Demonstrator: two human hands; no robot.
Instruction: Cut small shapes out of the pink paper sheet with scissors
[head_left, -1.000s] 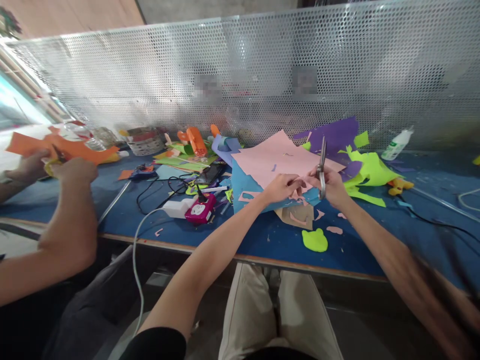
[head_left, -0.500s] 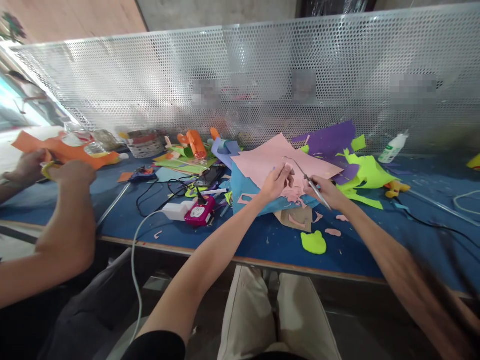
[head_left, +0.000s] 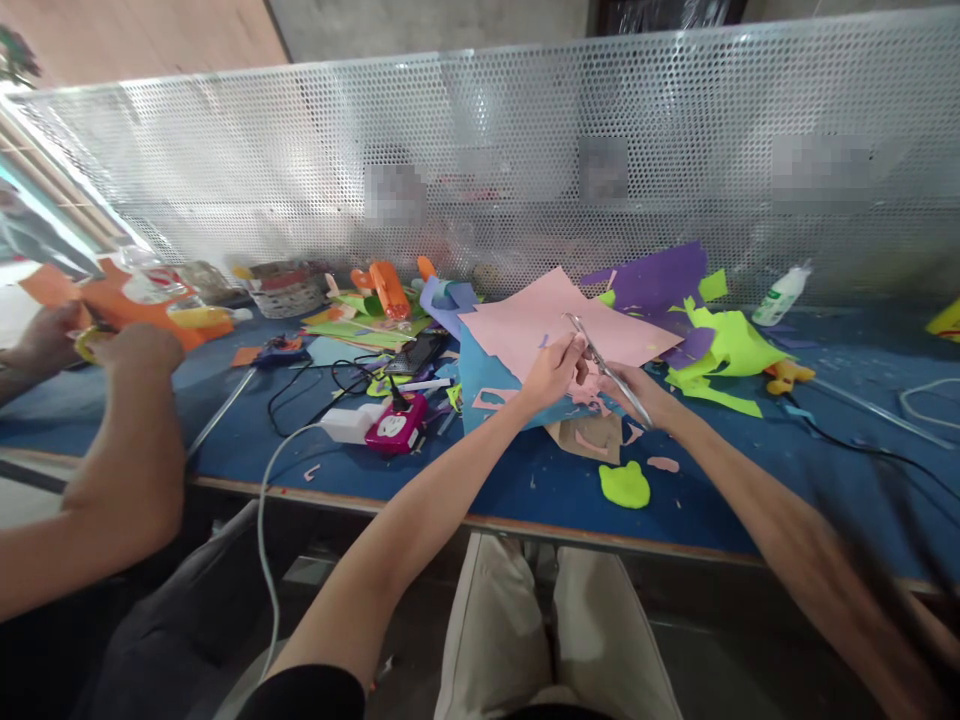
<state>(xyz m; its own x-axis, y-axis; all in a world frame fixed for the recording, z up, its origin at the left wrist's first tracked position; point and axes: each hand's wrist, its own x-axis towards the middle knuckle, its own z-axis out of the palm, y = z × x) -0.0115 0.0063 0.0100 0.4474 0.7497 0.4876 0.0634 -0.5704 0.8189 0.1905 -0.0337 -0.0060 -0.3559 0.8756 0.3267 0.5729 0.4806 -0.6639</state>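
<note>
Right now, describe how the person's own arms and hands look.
The left hand and right hand are bare, with no gloves or watch visible. A short black sleeve shows on the left arm; the right arm is bare as far as it shows.

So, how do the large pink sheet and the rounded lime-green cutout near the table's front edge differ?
Size: the pink sheet is far larger than the lime-green cutout.
Outline: the pink sheet has pointed corners; the lime-green cutout is mostly rounded.
Position: the pink sheet overlaps a blue sheet, while the lime-green cutout lies directly on the table.
Both are plain-coloured pieces.
</note>
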